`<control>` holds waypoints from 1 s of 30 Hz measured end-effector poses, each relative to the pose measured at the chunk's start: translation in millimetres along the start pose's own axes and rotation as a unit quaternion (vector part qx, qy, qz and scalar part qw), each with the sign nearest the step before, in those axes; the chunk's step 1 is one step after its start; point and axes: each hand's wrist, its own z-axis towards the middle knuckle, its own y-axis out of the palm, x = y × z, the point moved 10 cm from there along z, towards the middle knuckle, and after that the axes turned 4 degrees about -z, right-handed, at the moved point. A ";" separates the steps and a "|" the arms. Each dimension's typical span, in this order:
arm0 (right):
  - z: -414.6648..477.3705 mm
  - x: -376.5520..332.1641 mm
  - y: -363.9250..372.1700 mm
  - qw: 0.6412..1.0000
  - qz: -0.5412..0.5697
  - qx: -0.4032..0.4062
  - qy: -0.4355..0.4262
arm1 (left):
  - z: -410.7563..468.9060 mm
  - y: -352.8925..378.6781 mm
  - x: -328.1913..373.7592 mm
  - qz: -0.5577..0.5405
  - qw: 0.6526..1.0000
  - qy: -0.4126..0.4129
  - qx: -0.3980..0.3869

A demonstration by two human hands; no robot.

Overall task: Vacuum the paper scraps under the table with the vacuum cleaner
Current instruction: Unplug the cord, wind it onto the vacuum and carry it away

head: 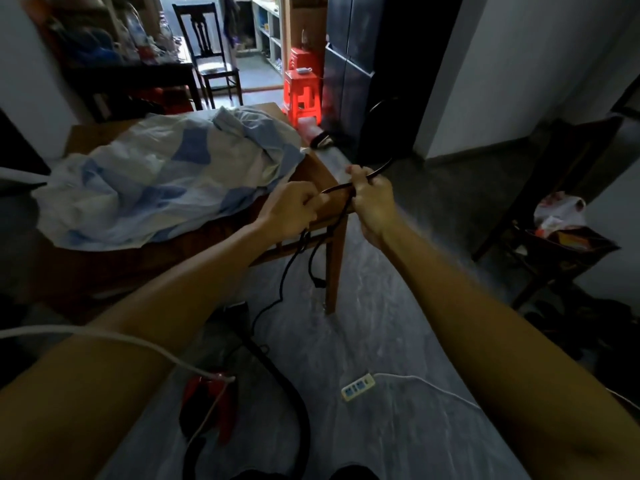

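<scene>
vacuum cleaner [204, 403], red and black, is seen low on the floor between the forearms, near the person's feet. its black hose [298, 393] is curved across the grey floor beside it. a white cable [114, 336] is draped over the left forearm and runs down to the vacuum body. a white power strip [358, 386] is laid on the floor right of the hose, apart from it.

further out, a black cord [285, 275] is held by both hands. left hand [291, 209]: fingers curled, cord pinched at the fingertips, and the cord is hung down from it toward the floor. right hand [372, 199]: fingers wrapped round the cord in a closed fist, and a loop is arched up and right from it. plug [318, 281] is dangled just beside the table leg. both hands are held over the corner of the wooden table [333, 265].

a blue and white cloth [149, 181] is heaped on the tabletop. space under the table is dark, so paper scraps cannot be made out.

red stools [301, 91] are stacked beyond the table. a dark chair [207, 39] is stood furthest back.
</scene>
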 end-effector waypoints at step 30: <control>-19.2 -14.9 -42.2 0.958 0.136 0.253 0.011 | -107.7 93.0 -209.5 0.175 0.912 -0.164 -0.333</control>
